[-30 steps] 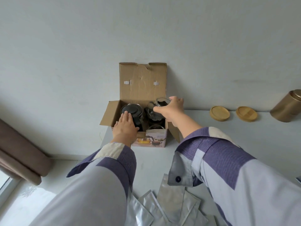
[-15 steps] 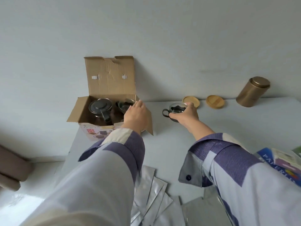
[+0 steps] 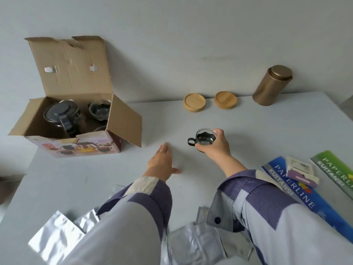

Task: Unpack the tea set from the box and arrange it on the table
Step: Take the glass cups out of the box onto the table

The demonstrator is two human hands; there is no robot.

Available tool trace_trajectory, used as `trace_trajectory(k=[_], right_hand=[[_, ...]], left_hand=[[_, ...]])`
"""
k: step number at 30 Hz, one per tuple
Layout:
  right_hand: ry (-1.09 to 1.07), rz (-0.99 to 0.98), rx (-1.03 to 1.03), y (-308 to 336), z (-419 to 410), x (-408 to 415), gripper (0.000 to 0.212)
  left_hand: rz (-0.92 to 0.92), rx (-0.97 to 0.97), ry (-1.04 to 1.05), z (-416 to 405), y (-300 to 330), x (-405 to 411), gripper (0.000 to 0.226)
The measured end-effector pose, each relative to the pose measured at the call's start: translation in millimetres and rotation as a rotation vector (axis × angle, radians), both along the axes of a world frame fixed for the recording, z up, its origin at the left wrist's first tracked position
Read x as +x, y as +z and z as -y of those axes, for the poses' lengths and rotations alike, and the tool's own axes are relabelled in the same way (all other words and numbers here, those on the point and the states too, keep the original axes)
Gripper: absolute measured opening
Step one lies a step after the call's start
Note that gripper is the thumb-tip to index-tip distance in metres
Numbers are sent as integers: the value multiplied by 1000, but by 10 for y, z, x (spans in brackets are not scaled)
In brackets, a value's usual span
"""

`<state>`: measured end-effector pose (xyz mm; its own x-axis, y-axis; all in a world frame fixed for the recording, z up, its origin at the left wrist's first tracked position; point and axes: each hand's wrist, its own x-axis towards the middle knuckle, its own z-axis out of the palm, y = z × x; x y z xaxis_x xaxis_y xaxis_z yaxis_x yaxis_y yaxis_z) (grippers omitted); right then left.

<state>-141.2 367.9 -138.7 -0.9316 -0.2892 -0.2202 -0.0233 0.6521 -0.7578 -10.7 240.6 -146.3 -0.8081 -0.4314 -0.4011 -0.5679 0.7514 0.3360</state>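
Gripping a glass cup [image 3: 205, 139] in curled fingers is the right hand [image 3: 214, 148]; the left hand [image 3: 161, 165] lies flat, fingers straight.

I see a brown cardboard box [image 3: 74, 77] with a pink printed front, two tan wooden coasters [image 3: 194, 102], a bronze metal canister [image 3: 271, 87], and purple-and-grey patchwork sleeves [image 3: 267, 203].

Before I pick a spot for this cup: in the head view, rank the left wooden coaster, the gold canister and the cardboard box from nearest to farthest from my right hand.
From the right hand, which holds the glass cup:
1. Left wooden coaster, straight behind it near the wall.
2. Gold canister, far back on the right.
3. Cardboard box, across the table on the left.
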Motion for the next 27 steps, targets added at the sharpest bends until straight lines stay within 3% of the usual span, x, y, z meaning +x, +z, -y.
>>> trace_trajectory(k=[10,14,19,22,27], right_hand=[[14,-36,-37,-141,36,-99,76],[49,44,13,-96,10,-136,91],[133,127,230,201,-30,-170,115],[142,43,311,418,63,-119,103],[197,-105,314,722,475,125,50]], left_hand=[[22,-21,5,-7,-98,-32,106],[21,-25,3,-8,-114,-37,105],[40,-5,-10,25,-40,-45,101],[-10,-34,-23,147,141,-61,80],[-276,-182,34,481,647,31,50]])
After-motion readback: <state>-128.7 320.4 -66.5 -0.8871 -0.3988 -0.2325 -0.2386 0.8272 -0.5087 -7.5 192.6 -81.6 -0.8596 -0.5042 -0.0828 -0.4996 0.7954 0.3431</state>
